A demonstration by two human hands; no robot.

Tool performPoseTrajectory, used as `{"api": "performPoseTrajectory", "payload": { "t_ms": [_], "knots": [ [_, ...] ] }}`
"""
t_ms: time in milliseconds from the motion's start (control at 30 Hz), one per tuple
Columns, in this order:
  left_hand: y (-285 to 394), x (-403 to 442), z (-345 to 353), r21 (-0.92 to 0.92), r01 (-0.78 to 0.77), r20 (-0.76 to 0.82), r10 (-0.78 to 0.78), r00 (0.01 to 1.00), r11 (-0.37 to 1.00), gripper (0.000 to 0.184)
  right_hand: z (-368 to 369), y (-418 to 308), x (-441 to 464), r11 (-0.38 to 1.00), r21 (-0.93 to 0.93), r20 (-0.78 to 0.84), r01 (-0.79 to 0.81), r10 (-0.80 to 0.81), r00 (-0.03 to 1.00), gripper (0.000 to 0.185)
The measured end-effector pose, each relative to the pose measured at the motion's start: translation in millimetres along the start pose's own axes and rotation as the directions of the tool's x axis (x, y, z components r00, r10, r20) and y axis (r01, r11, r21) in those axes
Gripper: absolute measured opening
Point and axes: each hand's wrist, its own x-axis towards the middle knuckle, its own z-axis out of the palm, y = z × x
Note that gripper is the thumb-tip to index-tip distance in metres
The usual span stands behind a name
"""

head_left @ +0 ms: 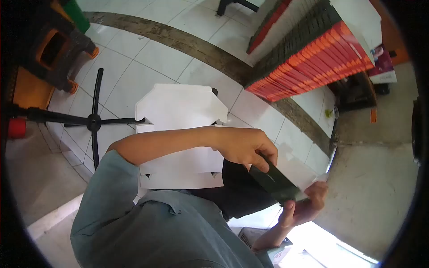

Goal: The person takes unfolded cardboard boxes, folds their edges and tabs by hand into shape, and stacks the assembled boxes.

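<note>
My left arm reaches across my body, and my left hand point(246, 145) is closed on the near upper end of a dark green, flat, box-like object point(276, 182). At its other end, my right hand point(308, 203) grips it between thumb and fingers. A pale, blurred patch shows at that end, and I cannot make out what it is. Under my left forearm lies a white unfolded cardboard blank point(178, 107) with cut corners and slots, over my lap.
A tall stack of red and black folded cartons point(313, 58) stands at the upper right. A black stand with crossed legs point(94, 122) is on the white tiled floor to the left. Beyond it are a dark stool point(58, 58) and a red object point(17, 128).
</note>
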Motion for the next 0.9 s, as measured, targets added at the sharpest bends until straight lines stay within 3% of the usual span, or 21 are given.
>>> {"api": "performPoseTrajectory", "payload": {
  "t_ms": [33, 100, 133, 167, 233, 300, 333, 367, 433, 500, 533, 567, 600, 633, 700, 767, 800, 900],
  "knots": [
    [1.1, 1.5, 3.7, -0.006, 0.009, 0.025, -0.009, 1.0, 1.0, 0.027, -3.6, -1.0, 3.9, 1.0, -0.017, -0.008, -0.021, 0.021, 1.0, 0.045],
    [11.5, 2.9, 14.6, -0.201, 0.065, -0.011, -0.068, 0.998, 0.978, 0.03, -14.8, -2.0, 8.9, 0.983, -0.171, 0.23, 0.059, -0.018, 0.973, 0.042],
    [18.3, 3.6, 15.8, -0.138, 0.077, -0.072, -0.088, 0.994, 0.987, 0.04, -15.9, -2.6, 9.1, 0.963, -0.266, 0.195, 0.036, 0.017, 0.981, 0.039],
    [22.2, 4.9, 17.5, -0.145, 0.091, -0.036, -0.097, 0.995, 0.985, 0.04, -15.8, -1.6, 10.6, 0.933, -0.359, 0.157, 0.013, 0.046, 0.986, 0.036],
    [29.4, 8.3, 19.8, -0.162, 0.039, -0.216, -0.074, 0.974, 0.986, 0.052, -7.3, 0.0, 11.8, 0.904, -0.389, -0.118, -0.175, 0.14, 0.983, 0.029],
    [37.2, 13.8, 23.0, -0.166, 0.038, -0.232, -0.076, 0.97, 0.985, 0.057, -9.1, -2.7, 25.0, 0.951, -0.267, 0.12, -0.156, 0.194, 0.974, 0.034],
    [40.0, 14.9, 23.7, -0.079, 0.039, -0.251, -0.057, 0.966, 0.996, 0.057, -15.0, 2.2, 29.3, 0.981, -0.152, 0.348, -0.121, 0.167, 0.922, 0.039],
    [43.0, 14.9, 24.8, 0.007, 0.042, -0.272, -0.039, 0.962, 0.999, 0.058, -18.0, -2.9, 35.7, 0.967, -0.064, 0.487, -0.245, 0.244, 0.839, 0.041],
    [48.2, 16.7, 26.2, -0.025, 0.099, -0.263, -0.102, 0.959, 0.995, 0.056, -23.3, 5.8, 40.2, 0.968, -0.025, 0.534, -0.251, 0.225, 0.815, 0.045],
    [43.8, 20.3, 29.2, -0.105, 0.1, -0.266, -0.125, 0.956, 0.989, 0.052, -16.5, 0.0, 40.7, 0.953, -0.302, 0.34, -0.003, 0.11, 0.934, 0.047],
    [37.8, 24.3, 31.7, -0.101, 0.1, -0.264, -0.124, 0.957, 0.99, 0.052, -9.8, 4.2, 32.1, 0.905, -0.42, 0.158, 0.067, 0.0, 0.987, 0.046],
    [29.1, 29.1, 35.7, -0.187, -0.032, -0.344, -0.035, 0.938, 0.982, 0.046, -7.0, 1.2, 23.8, 0.904, -0.422, 0.156, 0.065, 0.001, 0.988, 0.046],
    [24.9, 32.5, 37.5, -0.257, -0.171, -0.431, 0.045, 0.901, 0.951, 0.041, -6.5, -5.5, 14.1, 0.911, -0.381, 0.223, 0.155, -0.072, 0.972, 0.046],
    [26.6, 34.0, 36.7, -0.254, -0.174, -0.433, 0.049, 0.9, 0.951, 0.041, -4.6, -11.7, 6.4, 0.911, -0.334, 0.285, 0.243, -0.148, 0.947, 0.047],
    [33.7, 35.0, 35.3, -0.372, -0.217, -0.498, 0.004, 0.867, 0.903, 0.032, 6.1, -25.0, -4.6, 0.937, -0.243, 0.461, 0.25, -0.115, 0.88, 0.047],
    [38.1, 35.1, 34.6, -0.355, -0.214, -0.486, 0.016, 0.874, 0.91, 0.031, 7.9, -18.8, -11.4, 0.953, -0.212, 0.411, 0.217, -0.114, 0.904, 0.043],
    [38.2, 36.2, 35.0, -0.386, -0.247, -0.498, 0.025, 0.867, 0.889, 0.033, 4.7, -10.3, -10.5, 0.984, -0.079, 0.291, 0.162, -0.133, 0.948, 0.042],
    [44.6, 40.2, 39.7, -0.468, -0.312, -0.494, 0.047, 0.868, 0.827, 0.035, 4.0, 8.2, -3.2, 0.933, 0.165, -0.021, 0.32, -0.321, 0.947, 0.048]
  ]
}}
